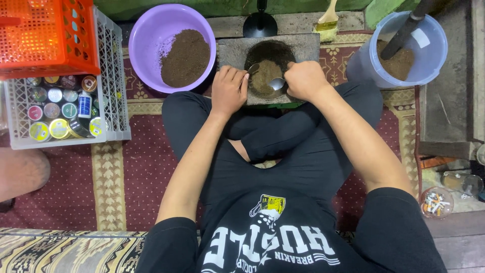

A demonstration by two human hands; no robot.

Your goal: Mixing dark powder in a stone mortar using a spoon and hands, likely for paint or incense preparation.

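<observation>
Landmark: purple basin [146,38], holding a heap of brown powder [185,57].

- Left of the basin: white lattice crate [117,76] with round tins [50,111], lids up, mixed colours.
- Orange plastic crate [48,35] sits on the white crate's far part.
- Right of the basin, near the top edge: black funnel-shaped stand [259,23]; further right, a paintbrush [328,20] with pale bristles.
- Far right: blue-tinted bucket [434,45], brown powder inside, dark rod [404,30] leaning in it.
- Below the basin: patterned red rug [76,187].
- Lower right corner: small clear cup of cigarette butts [436,202].

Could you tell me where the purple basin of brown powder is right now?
In the head view, the purple basin sits at the upper left, between the white crate and the stone slab, just beyond the left hand.
</observation>
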